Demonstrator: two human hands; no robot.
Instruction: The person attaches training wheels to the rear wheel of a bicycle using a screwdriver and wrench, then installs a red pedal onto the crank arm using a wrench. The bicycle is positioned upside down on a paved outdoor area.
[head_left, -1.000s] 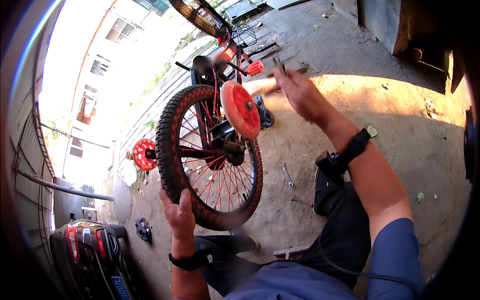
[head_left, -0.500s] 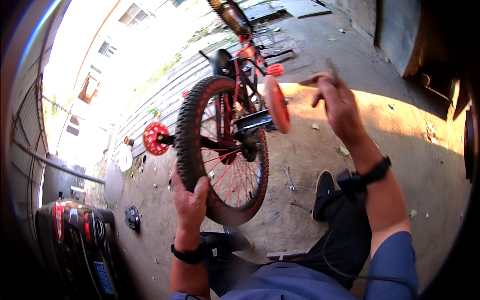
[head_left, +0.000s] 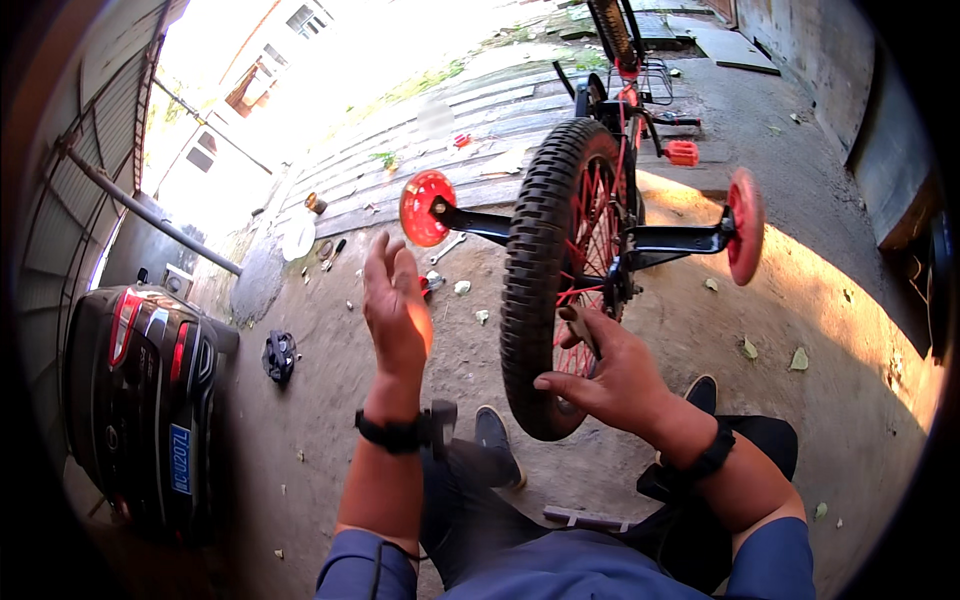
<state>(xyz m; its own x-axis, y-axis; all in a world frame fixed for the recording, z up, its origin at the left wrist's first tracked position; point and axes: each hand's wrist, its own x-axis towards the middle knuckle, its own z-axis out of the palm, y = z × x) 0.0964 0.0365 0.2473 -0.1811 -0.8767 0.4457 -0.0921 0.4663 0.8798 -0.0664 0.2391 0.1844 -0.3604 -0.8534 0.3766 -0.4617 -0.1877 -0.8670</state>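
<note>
A bicycle with red spokes stands in front of me, its knobby black rear wheel (head_left: 530,270) nearest. My right hand (head_left: 625,375) grips this wheel low on its right side, thumb on the tyre and fingers at the spokes. A small brownish piece shows between those fingers, too unclear to name. My left hand (head_left: 398,315) is raised to the left of the tyre, apart from it, with its fingers stretched and nothing in it. Red training wheels flank the wheel on black brackets: the left one (head_left: 427,208) and the right one (head_left: 746,227).
A wrench (head_left: 448,249) lies on the ground beyond my left hand. Farther left are a black bundle (head_left: 280,356) and a parked dark car (head_left: 140,400). A red pedal (head_left: 682,153) sticks out on the right. Near my feet lies a flat bar (head_left: 588,518).
My left hand has let go of the tyre and opened. My right hand has come down from the upper right onto the wheel. The bicycle now appears farther right and turned.
</note>
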